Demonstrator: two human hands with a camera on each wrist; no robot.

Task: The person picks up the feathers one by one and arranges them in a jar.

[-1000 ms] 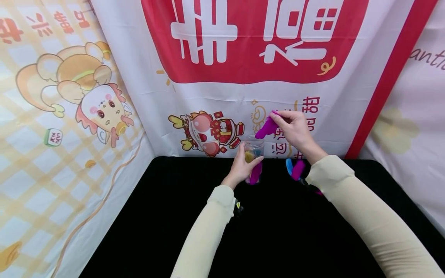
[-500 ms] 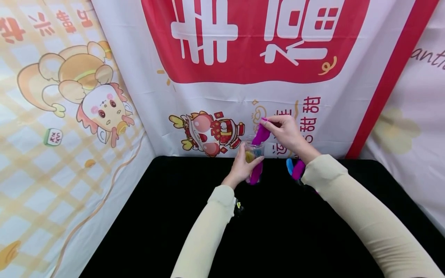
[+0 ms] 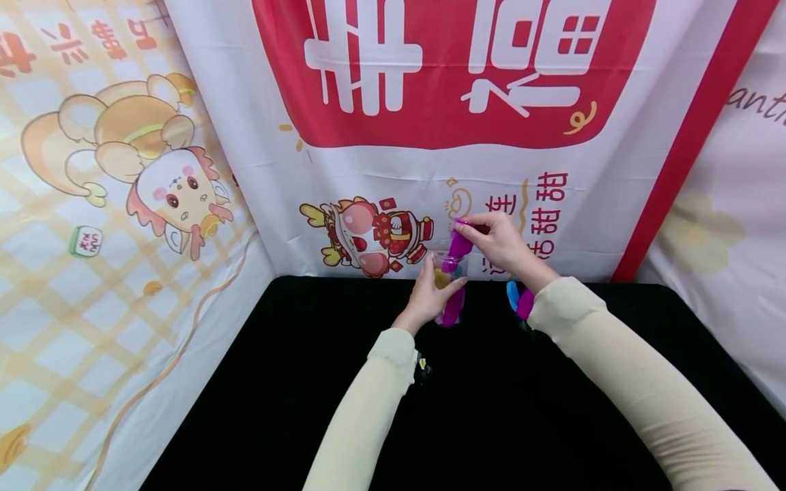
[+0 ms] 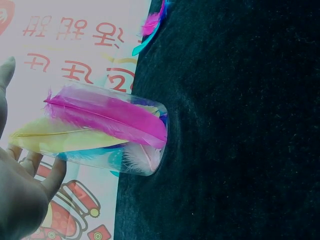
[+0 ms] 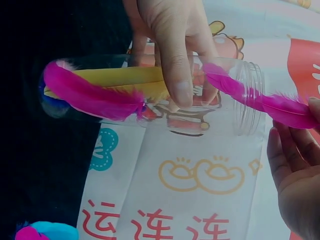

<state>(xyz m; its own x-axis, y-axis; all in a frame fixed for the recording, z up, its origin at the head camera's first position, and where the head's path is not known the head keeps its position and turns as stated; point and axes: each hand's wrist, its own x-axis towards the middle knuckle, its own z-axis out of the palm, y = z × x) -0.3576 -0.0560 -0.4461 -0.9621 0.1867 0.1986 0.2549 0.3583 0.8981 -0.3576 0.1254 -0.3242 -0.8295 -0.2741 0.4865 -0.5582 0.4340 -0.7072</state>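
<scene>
A clear jar (image 5: 115, 65) with a threaded mouth stands near the back edge of the black table. My left hand (image 3: 428, 292) grips it round the side, fingers and thumb about its wall. Inside lie a magenta feather (image 4: 110, 119), a yellow feather (image 4: 65, 137), a blue feather (image 4: 95, 153) and a pale pink feather (image 4: 145, 157). Over the mouth, my right hand (image 3: 499, 240) pinches another magenta feather (image 5: 285, 111) by its end. Its far tip reaches through the mouth into the jar.
Right of the jar, blue and magenta feathers (image 3: 514, 299) lie on the black table (image 3: 344, 382), partly hidden by the right sleeve. A printed white and red cloth (image 3: 258, 136) hangs right behind the table, and a checked cloth (image 3: 67, 293) hangs at the left.
My right hand has moved left and down with the pinched magenta feather, whose tip has passed from above the jar to inside its mouth. The left hand and jar stay in place.
</scene>
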